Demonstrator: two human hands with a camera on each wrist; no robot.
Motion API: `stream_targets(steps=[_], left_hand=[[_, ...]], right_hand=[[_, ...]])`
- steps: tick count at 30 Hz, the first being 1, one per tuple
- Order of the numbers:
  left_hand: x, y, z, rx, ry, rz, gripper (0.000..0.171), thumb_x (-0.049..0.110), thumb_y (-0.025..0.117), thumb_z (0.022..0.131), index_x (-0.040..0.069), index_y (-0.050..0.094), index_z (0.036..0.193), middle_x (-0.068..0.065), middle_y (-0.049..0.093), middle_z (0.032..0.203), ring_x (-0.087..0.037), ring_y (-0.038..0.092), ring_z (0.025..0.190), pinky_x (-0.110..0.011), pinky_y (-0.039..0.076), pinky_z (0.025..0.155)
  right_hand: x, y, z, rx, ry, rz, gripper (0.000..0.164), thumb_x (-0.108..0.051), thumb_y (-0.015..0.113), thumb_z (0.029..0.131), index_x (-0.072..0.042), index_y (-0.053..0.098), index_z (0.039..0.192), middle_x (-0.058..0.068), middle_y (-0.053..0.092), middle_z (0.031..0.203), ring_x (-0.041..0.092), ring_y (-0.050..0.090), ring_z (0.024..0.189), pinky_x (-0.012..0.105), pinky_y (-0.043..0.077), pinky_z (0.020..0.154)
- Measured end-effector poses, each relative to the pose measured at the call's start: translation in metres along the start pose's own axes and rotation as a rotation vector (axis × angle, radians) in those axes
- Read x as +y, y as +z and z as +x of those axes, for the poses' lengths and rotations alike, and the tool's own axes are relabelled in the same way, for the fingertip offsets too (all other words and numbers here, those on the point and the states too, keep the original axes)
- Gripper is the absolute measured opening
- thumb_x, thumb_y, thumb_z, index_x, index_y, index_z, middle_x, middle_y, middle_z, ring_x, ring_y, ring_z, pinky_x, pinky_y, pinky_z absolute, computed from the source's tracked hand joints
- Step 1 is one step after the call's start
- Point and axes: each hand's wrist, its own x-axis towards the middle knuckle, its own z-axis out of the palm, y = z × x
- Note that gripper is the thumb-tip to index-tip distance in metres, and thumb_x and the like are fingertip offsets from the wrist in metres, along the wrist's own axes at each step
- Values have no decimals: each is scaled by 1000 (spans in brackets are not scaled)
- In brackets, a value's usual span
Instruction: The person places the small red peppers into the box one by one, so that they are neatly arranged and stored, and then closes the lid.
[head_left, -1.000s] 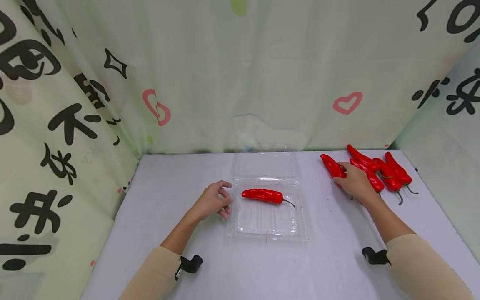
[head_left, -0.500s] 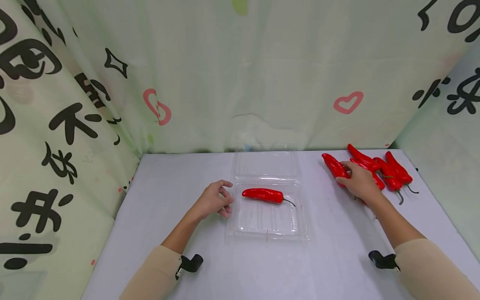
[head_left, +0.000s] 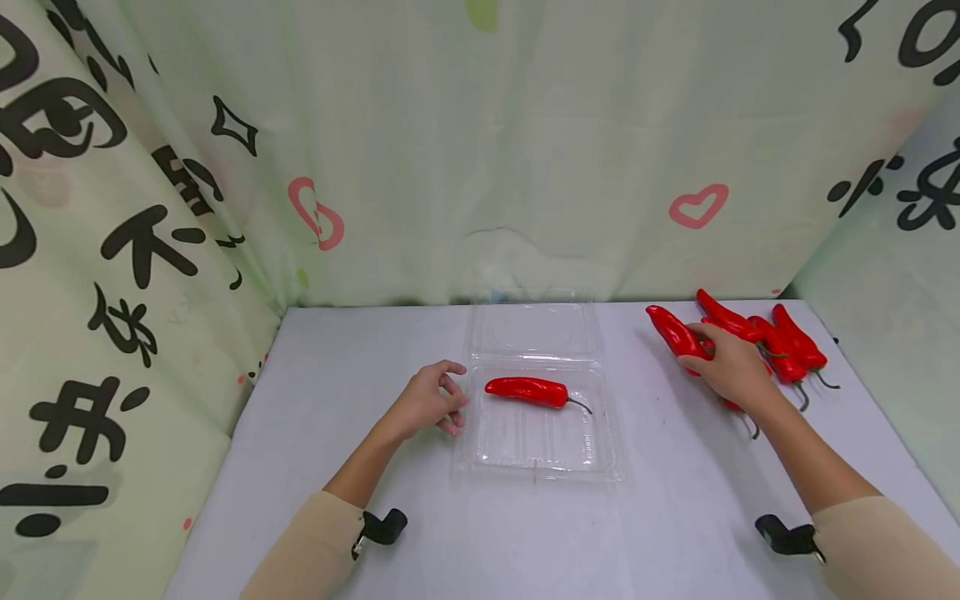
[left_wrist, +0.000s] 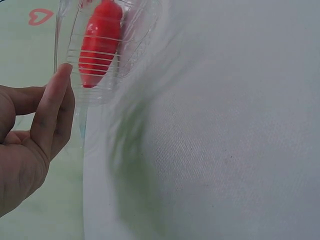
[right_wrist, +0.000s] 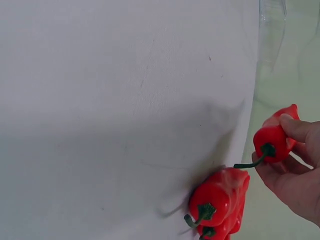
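My right hand (head_left: 729, 368) pinches a red chili pepper (head_left: 671, 330) between thumb and fingers at the far right of the table. In the right wrist view that pepper shows its green stem toward the camera, and it appears lifted off the cloth. A clear plastic clamshell box (head_left: 536, 450) lies with its lid (head_left: 532, 332) folded back. One red pepper (head_left: 527, 391) lies crosswise inside it. At the box's left side is my left hand (head_left: 426, 402), fingers loosely bent and holding nothing; whether the fingertips touch the wall I cannot tell.
Several more red peppers (head_left: 799, 340) lie in a pile at the table's back right corner, partly hidden by my right hand. A white cloth covers the table (head_left: 547, 542). Printed curtains (head_left: 570, 150) hang at the back and sides.
The right hand and forearm have shifted slightly right, and the pinched pepper has moved a little with them. The left hand and the box have stayed in place.
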Motion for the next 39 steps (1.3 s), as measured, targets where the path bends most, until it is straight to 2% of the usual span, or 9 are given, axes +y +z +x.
stream_targets(steps=[5,10,18,29,39], left_hand=[[0,0,0,-3,0,1,49,0,66,98,0,49,144,-14,61,95,-20,69,59,-35,63,56],[1,0,0,-4,-2,8,49,0,65,98,1,49,144,-15,61,95,-21,69,59,-35,63,57],[1,0,-1,5,-6,17,49,1,67,97,1,50,143,-14,62,94,-21,70,58,-34,63,56],[2,0,-1,6,-1,19,49,2,67,97,0,50,143,-14,61,94,-20,70,58,-34,63,55],[2,1,0,2,3,11,50,1,68,96,0,50,143,-15,62,93,-21,70,58,-35,63,55]], right_hand=[[-3,-3,-5,10,-20,-9,80,-19,84,86,4,43,150,36,47,136,56,42,121,63,62,80],[-7,-7,-10,12,-45,-3,79,-20,84,86,4,44,150,35,49,134,55,43,120,58,63,75],[-15,-10,-12,-7,-85,2,81,-20,86,84,0,45,151,33,53,134,53,47,119,55,64,73],[-39,-11,-17,-11,-193,35,77,-20,86,84,-3,49,150,29,59,133,49,59,113,56,65,77],[-60,-17,-20,-55,-205,26,78,-19,86,85,-3,47,151,28,58,135,49,59,116,54,65,77]])
